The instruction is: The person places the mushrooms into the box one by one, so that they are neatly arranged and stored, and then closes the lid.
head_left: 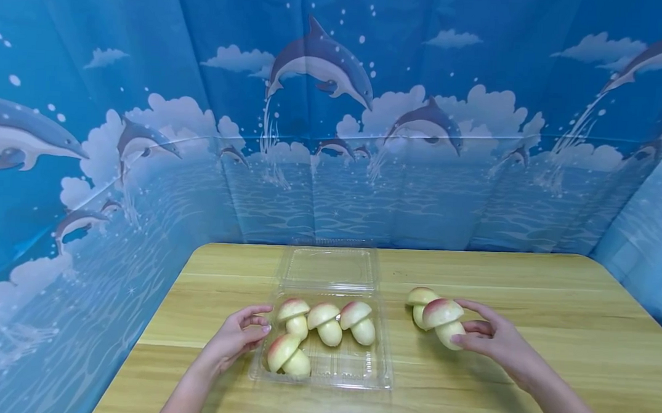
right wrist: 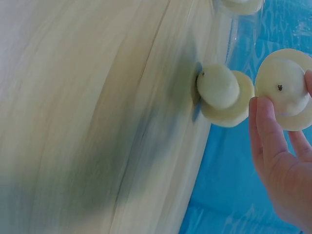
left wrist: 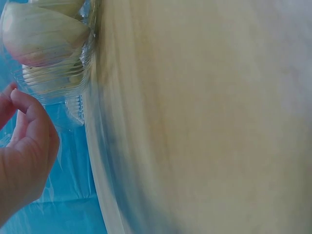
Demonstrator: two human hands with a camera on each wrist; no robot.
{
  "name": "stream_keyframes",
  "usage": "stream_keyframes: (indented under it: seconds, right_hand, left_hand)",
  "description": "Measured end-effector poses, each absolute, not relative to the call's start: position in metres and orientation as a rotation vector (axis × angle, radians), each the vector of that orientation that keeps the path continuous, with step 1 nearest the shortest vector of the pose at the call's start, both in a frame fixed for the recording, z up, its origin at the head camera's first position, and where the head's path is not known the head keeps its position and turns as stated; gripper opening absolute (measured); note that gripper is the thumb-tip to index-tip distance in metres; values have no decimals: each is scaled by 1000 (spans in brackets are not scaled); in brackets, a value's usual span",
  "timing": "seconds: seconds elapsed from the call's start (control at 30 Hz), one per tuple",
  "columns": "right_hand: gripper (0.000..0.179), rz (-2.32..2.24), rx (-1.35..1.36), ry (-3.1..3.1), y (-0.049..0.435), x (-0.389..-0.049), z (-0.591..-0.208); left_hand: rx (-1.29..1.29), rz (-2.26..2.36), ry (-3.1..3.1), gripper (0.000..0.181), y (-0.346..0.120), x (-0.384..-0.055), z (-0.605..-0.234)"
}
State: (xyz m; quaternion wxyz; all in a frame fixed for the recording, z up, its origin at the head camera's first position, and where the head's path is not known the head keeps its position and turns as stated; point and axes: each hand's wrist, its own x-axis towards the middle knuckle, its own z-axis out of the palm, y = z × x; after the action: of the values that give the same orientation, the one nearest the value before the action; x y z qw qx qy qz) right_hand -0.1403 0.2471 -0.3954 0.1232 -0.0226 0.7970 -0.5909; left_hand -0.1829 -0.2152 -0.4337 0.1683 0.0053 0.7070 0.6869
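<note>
My right hand (head_left: 491, 338) grips a pale yellow toy mushroom (head_left: 442, 322) with a pink-tinged cap, thumb and fingers around it. In the right wrist view, the held mushroom (right wrist: 282, 87) shows a dark spot at its stem end. Just behind it, another mushroom (head_left: 420, 300) lies on the table. A clear plastic clamshell box (head_left: 351, 370) lies with its lid folded back. Inside are several like mushrooms, three in a row, including a middle one (head_left: 326, 324), and one at front left (head_left: 290, 355). My left hand (head_left: 239, 338), fingers loosely bent around nothing, is at the box's left edge.
The wooden table (head_left: 570, 315) has rounded back corners. The transparent lid (head_left: 331, 267) lies flat toward the back. A blue curtain printed with dolphins (head_left: 331, 194) hangs behind the table and along both sides.
</note>
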Motion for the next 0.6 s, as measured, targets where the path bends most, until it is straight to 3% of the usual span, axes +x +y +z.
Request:
stream_keyframes:
  seconds: [0.6]
  right_hand:
    - [74,-1775,-272,2235,212,-141,-392]
  left_hand:
    - [1,1955,2010,52,-215,-182,-433]
